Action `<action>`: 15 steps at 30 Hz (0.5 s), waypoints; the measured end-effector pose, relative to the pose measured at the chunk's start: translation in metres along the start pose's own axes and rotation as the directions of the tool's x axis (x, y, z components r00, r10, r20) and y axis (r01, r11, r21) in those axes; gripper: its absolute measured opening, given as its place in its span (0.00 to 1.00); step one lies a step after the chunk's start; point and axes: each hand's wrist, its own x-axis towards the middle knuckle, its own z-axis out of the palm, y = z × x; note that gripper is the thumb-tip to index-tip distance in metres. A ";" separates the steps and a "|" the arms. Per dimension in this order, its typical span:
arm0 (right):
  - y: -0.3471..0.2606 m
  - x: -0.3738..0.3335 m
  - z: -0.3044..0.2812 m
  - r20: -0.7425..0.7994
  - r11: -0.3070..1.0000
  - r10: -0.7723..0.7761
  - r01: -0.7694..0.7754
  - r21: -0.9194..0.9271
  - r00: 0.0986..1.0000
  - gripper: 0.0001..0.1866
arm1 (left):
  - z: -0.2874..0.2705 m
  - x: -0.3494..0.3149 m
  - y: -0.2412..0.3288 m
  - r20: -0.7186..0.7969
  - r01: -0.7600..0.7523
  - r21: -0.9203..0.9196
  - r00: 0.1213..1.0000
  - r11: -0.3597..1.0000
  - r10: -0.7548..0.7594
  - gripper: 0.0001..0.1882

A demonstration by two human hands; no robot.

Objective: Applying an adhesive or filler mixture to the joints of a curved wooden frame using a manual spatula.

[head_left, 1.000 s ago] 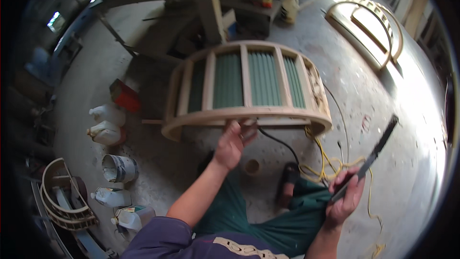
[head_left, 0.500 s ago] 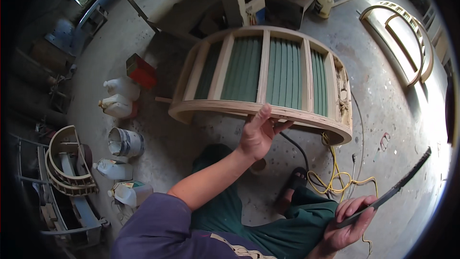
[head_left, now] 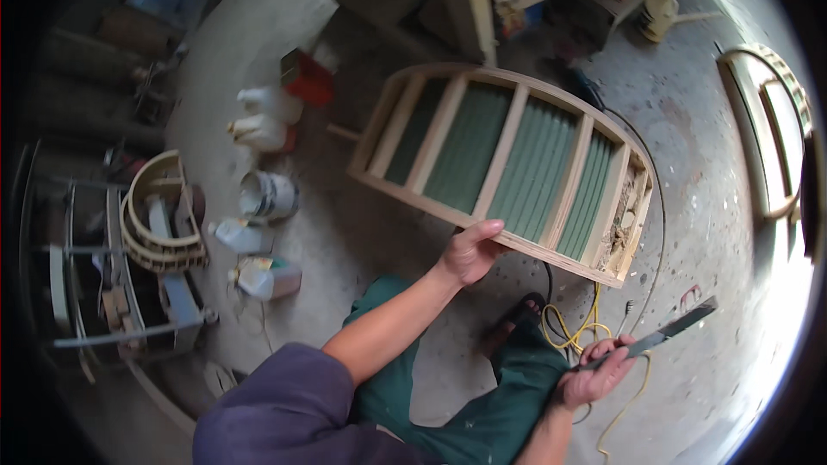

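Observation:
A curved plywood frame (head_left: 493, 191) with upright ribs and a rounded top edge is in front of me. Grooved green panels (head_left: 532, 168) show between its ribs. My left hand (head_left: 472, 252) grips the near lower rim, thumb on top and fingers underneath, mostly hidden. At the frame's right end, a narrow bay (head_left: 622, 220) has rough, crumbly brownish material in it. Lower right, clear of the frame, my right hand (head_left: 596, 372) is closed around a dark flat strip (head_left: 685, 320) that points up and to the right. The strip's exact kind is unclear.
Yellow cord (head_left: 560, 333) lies on the floor below the frame. Plastic jugs (head_left: 269, 279), a stained bucket (head_left: 269, 195) and a red can (head_left: 307, 77) stand left. Another curved frame (head_left: 164, 241) rests on a metal rack; one more (head_left: 758, 129) leans far right. A workbench (head_left: 633, 4) stands behind.
The plywood frame has tipped, its right end now lower and its near rim slanting. The dark strip has swung to a flatter angle with its broad face showing. The whole view has shifted.

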 end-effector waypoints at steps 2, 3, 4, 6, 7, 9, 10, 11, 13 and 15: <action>-0.005 0.006 -0.002 -0.073 0.995 -0.024 0.017 -0.101 0.997 0.17 | 0.006 0.002 0.000 0.025 0.040 0.047 0.999 0.998 -0.041 0.11; -0.015 0.006 -0.003 -0.046 0.994 -0.017 0.012 -0.111 0.999 0.17 | 0.008 -0.003 0.005 0.013 0.020 0.029 1.000 0.999 -0.020 0.11; -0.029 0.003 -0.006 -0.084 0.990 -0.033 0.020 -0.142 0.996 0.17 | 0.011 -0.010 0.008 0.008 0.015 0.039 1.000 0.999 -0.015 0.11; -0.063 -0.007 -0.019 -0.214 0.966 -0.058 0.000 -0.260 0.975 0.18 | 0.033 -0.033 0.010 0.000 0.003 0.051 1.000 0.999 -0.003 0.12; -0.082 -0.014 -0.025 -0.202 0.962 -0.059 0.002 -0.273 0.978 0.18 | 0.047 -0.048 0.013 -0.006 -0.003 0.035 1.000 0.999 0.003 0.12; -0.121 -0.027 -0.036 -0.270 0.920 -0.029 -0.080 -0.383 0.962 0.17 | 0.082 -0.080 0.022 -0.070 0.048 0.067 0.997 0.997 -0.043 0.14; -0.128 -0.027 -0.057 -0.294 0.918 -0.009 -0.109 -0.382 0.956 0.17 | 0.085 -0.087 0.019 -0.006 0.115 0.084 0.993 0.990 -0.115 0.15; -0.141 -0.033 -0.074 -0.282 0.893 0.042 -0.162 -0.420 0.958 0.17 | 0.087 -0.105 0.025 0.091 0.142 0.093 0.984 0.985 -0.151 0.16; -0.168 -0.034 -0.096 -0.265 0.866 0.073 -0.193 -0.462 0.961 0.18 | 0.089 -0.144 0.019 0.004 0.098 0.066 0.995 0.993 -0.098 0.16; -0.199 -0.031 -0.101 -0.261 0.829 0.093 -0.220 -0.515 0.961 0.17 | 0.143 -0.168 0.039 -0.034 0.070 0.057 0.997 0.996 -0.068 0.17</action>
